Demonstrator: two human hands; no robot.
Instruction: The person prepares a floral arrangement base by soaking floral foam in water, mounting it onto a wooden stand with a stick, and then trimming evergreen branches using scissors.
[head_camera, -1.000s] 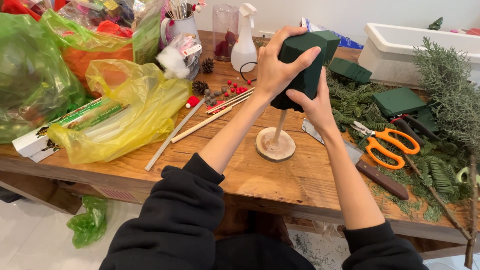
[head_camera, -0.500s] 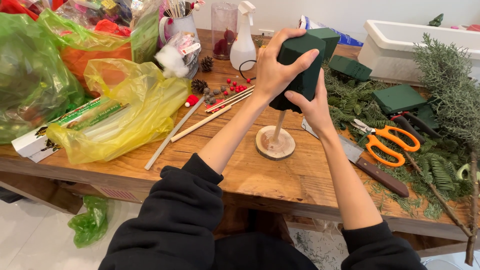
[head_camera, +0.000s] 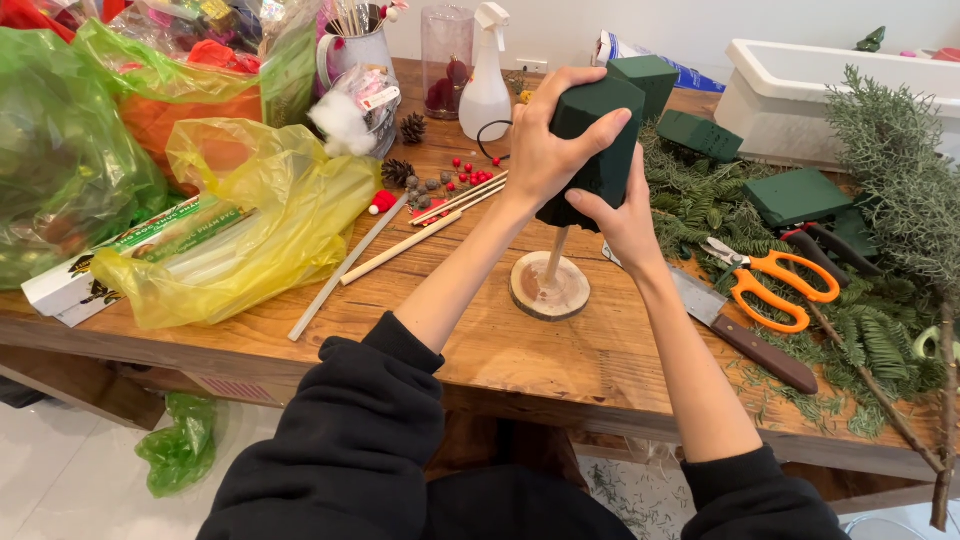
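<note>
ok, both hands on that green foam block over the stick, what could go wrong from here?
1. The left hand and right hand clamp the green foam block on a thin wooden stick; off-axis pressure could snap or tilt it.
2. The round wood base looks small and unheld, so it may tip.
3. A knife and orange scissors lie close by the right forearm; a slip could hit them.

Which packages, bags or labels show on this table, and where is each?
Long white and green box: left edge, partly under the yellow plastic bag.
Green plastic bag: far left.
White spray bottle: back centre.
Blue and white packet: back, behind the green foam block.
</note>
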